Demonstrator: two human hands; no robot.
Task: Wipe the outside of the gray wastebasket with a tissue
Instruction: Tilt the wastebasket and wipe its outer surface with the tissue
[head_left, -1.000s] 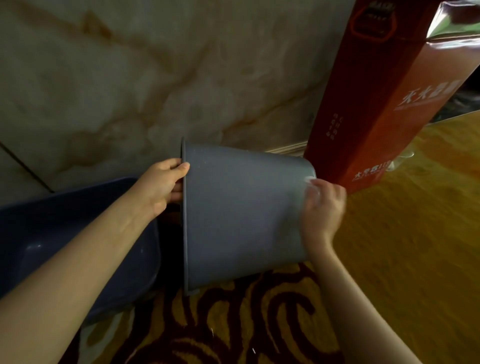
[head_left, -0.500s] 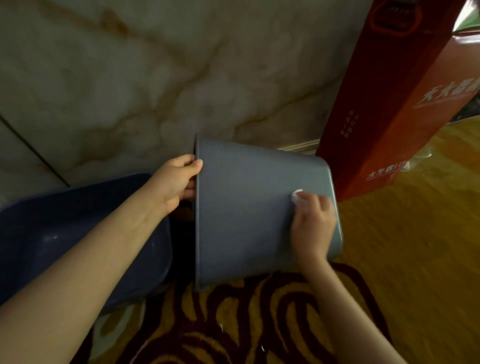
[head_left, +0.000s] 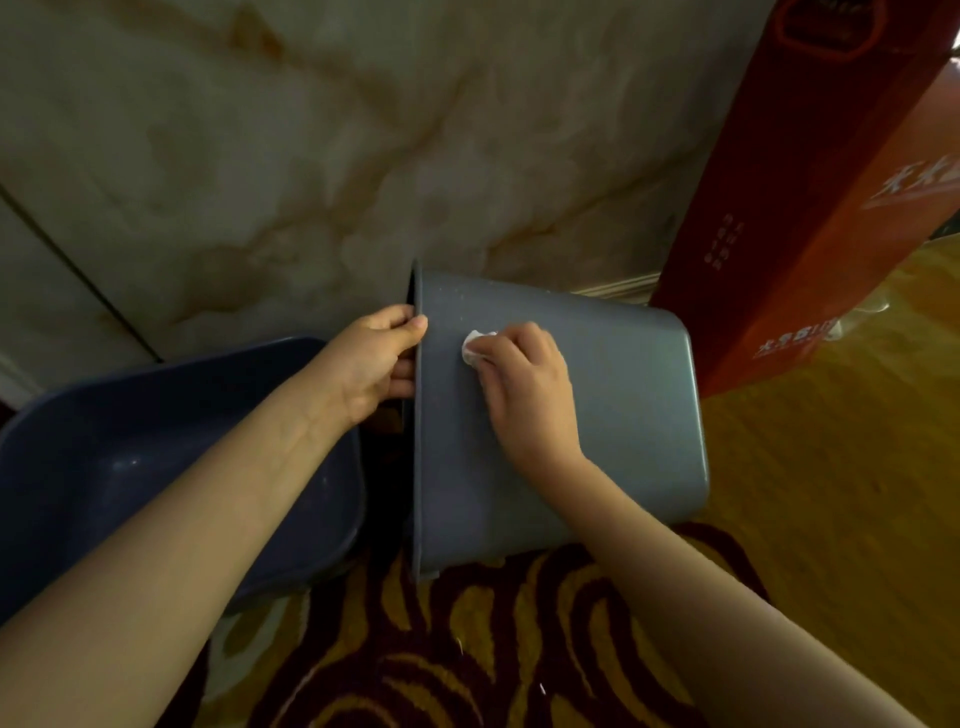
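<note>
Currently the gray plastic wastebasket (head_left: 623, 415) lies on its side on the patterned red-and-gold rug (head_left: 467, 649), mouth toward the dark blue plastic tub (head_left: 130, 467). Left hand (head_left: 371, 358) steadies the wastebasket's rim, thumb outside, fingers curled inside. Right hand (head_left: 524, 384) has its fingers closed on a crumpled white tissue (head_left: 474, 347), pressed flat on the wastebasket's upper wall near the rim. To wipe well, I'd judge: keep rim grip firm, run overlapping strokes rim-to-base, then roll the wastebasket to reach unwiped sides.
</note>
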